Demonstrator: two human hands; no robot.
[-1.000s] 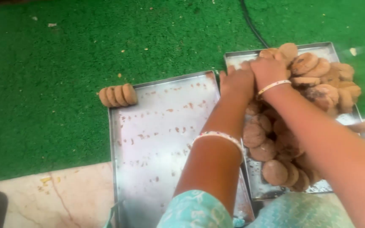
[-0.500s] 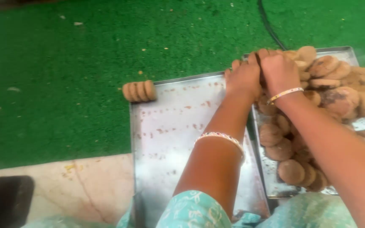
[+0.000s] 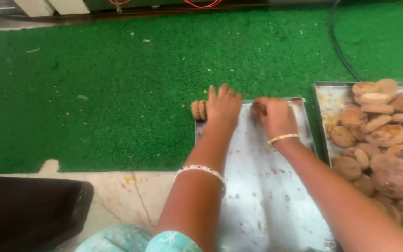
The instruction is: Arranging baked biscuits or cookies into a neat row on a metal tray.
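Green turf underlies both trays. I see left hand [image 3: 223,106] flat, fingers spread, against biscuit stack [image 3: 198,110] at near-empty tray's [image 3: 257,186] far-left corner; right hand [image 3: 274,116] curled around biscuits [image 3: 258,111]. Risk: stack topples onto turf if nudged.

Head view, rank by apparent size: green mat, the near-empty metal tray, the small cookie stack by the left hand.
1. Green mat, the largest; it spans most of the frame.
2. Near-empty metal tray, partly covered by both arms.
3. Small cookie stack, the smallest, partly hidden behind the left hand.
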